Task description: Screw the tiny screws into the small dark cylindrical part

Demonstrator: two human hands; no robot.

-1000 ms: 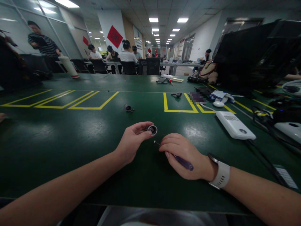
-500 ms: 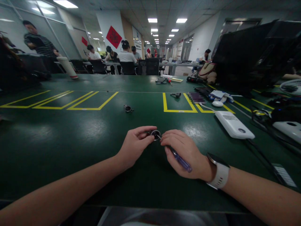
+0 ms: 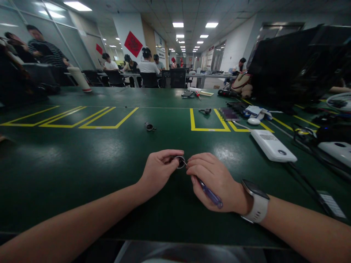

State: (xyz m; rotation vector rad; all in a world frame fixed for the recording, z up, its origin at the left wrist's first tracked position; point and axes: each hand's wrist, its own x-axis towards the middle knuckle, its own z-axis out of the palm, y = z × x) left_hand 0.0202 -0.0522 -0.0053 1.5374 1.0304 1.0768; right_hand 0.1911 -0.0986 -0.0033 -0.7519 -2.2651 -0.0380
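Note:
Between thumb and fingers, my left hand (image 3: 159, 168) grips a small round metal part (image 3: 181, 162) with a ring-shaped rim, just above the table. My right hand (image 3: 212, 182) is closed around a screwdriver (image 3: 210, 194) with a translucent purple handle. Its metal shaft slants up and left to the ring's opening; whether the tip touches inside cannot be made out. A second small dark metal part (image 3: 149, 126) with a round opening lies on the table beyond my left hand. Another dark metal part (image 3: 205, 111) rests inside a yellow-taped area farther off.
The green table (image 3: 82, 175) carries yellow tape outlines. At right lie a white power bank (image 3: 272, 145) with cables, a white mouse-shaped object (image 3: 253, 121) and a glove-like cloth (image 3: 257, 111). A black monitor (image 3: 287, 65) stands behind them. A white cup (image 3: 79, 79) stands far left.
Both hands have shifted slightly down and nearer to me, with the ring part and screwdriver still held. At far left another person has come further into view.

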